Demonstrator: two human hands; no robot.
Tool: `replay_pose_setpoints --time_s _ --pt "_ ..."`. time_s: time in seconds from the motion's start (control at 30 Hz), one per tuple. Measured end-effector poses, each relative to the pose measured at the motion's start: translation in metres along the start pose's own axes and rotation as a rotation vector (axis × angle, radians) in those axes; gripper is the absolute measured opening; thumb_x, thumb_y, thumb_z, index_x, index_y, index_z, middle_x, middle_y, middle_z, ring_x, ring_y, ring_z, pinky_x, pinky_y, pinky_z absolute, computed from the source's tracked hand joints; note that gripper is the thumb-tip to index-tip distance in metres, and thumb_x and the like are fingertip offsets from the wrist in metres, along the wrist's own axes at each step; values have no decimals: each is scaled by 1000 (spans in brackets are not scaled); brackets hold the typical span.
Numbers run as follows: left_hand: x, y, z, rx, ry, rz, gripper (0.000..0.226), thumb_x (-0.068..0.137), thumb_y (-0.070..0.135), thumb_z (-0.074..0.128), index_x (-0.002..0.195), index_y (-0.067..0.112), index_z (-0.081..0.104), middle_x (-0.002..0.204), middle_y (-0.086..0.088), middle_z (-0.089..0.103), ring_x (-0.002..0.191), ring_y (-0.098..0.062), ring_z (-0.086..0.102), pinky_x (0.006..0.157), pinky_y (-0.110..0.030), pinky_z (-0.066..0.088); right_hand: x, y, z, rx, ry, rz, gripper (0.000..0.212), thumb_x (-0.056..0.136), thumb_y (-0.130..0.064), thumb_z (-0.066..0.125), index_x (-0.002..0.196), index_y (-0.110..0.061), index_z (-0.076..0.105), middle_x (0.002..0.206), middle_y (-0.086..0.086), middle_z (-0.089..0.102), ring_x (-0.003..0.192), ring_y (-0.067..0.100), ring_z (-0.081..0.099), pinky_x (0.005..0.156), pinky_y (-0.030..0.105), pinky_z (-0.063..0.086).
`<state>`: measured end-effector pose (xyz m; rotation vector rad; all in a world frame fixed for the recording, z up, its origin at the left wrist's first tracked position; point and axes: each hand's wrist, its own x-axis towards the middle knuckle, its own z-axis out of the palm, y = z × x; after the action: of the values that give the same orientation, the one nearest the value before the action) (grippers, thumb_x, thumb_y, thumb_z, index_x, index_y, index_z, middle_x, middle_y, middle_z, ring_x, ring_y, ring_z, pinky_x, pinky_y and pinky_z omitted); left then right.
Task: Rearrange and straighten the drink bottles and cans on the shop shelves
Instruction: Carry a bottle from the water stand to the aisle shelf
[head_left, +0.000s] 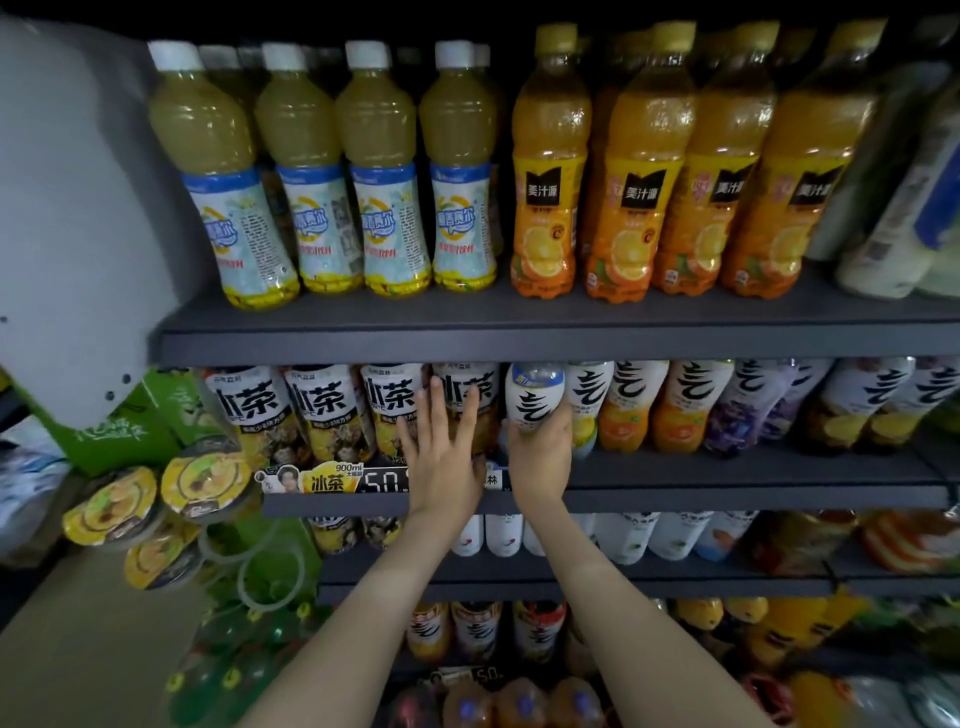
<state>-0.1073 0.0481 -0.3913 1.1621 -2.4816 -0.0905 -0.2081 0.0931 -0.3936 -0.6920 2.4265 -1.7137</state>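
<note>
Right hand (540, 457), fingers curled, grips white-labelled bottle (534, 395) on middle shelf (727, 499). Left hand (444, 457), fingers straight and spread wide, presses iced-tea bottle (465, 384) alongside.

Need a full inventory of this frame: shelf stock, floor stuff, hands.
pale yellow drink bottles: four in front, white caps, top shelf left.
orange juice bottles: four in front, yellow caps, top shelf centre-right.
iced tea bottles: four in front, white-black labels, middle shelf left.
white-label bottles: a row, mixed fruit colours, middle shelf right.
held bottle: one, white label, middle shelf centre.
lidded cups: three, yellow-green, lower left.
lower-shelf bottles: many, mixed, blurred.
left hand: fingers flat on rightmost iced tea bottle.
right hand: grips held bottle.
</note>
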Motion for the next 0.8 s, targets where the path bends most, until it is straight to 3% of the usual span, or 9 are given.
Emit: replay_pose_setpoints --time_s 0.2,0.4,0.5,0.67,0.8 --pt "3 -5 -9 34 -50 7 102 92 25 57 138 37 -33 147 -4 -39 136 -23 -38 107 -48 -23 3 -2 11 -111 6 -80 76 87 -10 68 145 0 21 142 20 41 129 34 45 90 48 53" --pt "-4 -3 -32 -17 -66 -1 95 94 25 52 138 39 -31 154 -6 -29 138 -20 -33 113 -47 -15 -4 -3 4 -233 -71 -94 79 92 -7 62 150 -1 8 151 18 29 137 31 34 98 39 47" --pt "-13 3 -46 -46 -138 -18 85 95 26 49 148 33 -18 159 -10 -16 146 -25 -16 119 -48 0 -13 -3 -11 -209 -121 -59 75 91 -7 61 149 -1 13 149 18 31 137 32 31 94 40 46" --pt "-25 34 -63 -30 -412 -169 79 95 30 50 152 23 -4 159 -15 -7 146 -35 3 118 -45 15 -19 0 -56 -274 -331 -113 51 95 -8 52 141 1 32 139 21 45 123 36 49 79 39 50" --pt "-28 84 -76 -40 -535 -163 71 96 26 51 152 22 8 153 -12 22 132 -33 37 100 -42 42 -11 -4 -108 -402 -417 -171 35 98 -15 47 132 -8 44 138 12 46 125 29 45 84 38 49"
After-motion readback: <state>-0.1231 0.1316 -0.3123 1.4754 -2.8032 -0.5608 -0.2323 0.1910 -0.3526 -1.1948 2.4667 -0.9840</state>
